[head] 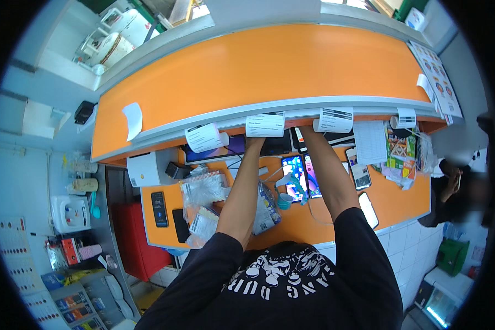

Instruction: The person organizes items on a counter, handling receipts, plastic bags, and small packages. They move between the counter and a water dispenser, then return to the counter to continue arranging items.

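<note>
Both my forearms reach forward under the orange upper shelf (264, 62). My left hand (255, 141) is mostly hidden behind a paper slip (265, 124) hanging from the shelf's edge; it is near a dark device. Only the wrist end of my right hand (307, 131) shows, under the shelf beside another hanging slip (336, 120); its fingers are hidden. Between my arms, a lit smartphone (295, 177) lies on the orange desk (301, 225), with a second lit phone (312, 175) beside it. A teal cup-like item (285, 201) and white cables lie near them.
Plastic-wrapped packets (204, 189), a white box-shaped device (148, 169) and dark phones (159, 209) occupy the desk's left side. At right are more phones (359, 169), a paper sheet (370, 142) and colourful packaging (401, 152). A person (449, 185) holding a phone is at far right.
</note>
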A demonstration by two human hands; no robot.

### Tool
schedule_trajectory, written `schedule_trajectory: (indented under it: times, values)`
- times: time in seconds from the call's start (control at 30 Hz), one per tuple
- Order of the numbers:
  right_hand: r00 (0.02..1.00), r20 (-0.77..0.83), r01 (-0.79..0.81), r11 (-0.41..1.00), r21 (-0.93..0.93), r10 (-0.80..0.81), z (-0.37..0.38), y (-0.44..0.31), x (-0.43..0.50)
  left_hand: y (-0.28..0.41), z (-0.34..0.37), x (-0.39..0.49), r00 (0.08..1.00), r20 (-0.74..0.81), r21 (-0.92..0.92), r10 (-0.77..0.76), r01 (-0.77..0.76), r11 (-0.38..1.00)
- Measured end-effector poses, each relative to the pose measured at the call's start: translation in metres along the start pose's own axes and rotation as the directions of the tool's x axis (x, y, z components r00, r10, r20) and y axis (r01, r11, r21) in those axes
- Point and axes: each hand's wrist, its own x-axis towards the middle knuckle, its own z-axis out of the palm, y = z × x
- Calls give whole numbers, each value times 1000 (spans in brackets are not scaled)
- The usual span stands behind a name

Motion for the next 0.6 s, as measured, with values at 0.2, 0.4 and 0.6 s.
schedule_trajectory:
  times: [0.2,0.4,0.6]
  values:
    - [1000,23,5,1000,-18,-4,-2,-3,0,2,-3,-1,1000,4,-36,-15,15,999]
    - [1000,30,7,1000,-25,-7,-4,-6,3,-14,-22,4,997,71,-261,-20,38,965]
    - [999,31,12,999,-32,-11,-4,-8,3,-26,-37,19,989,147,-417,1,61,907]
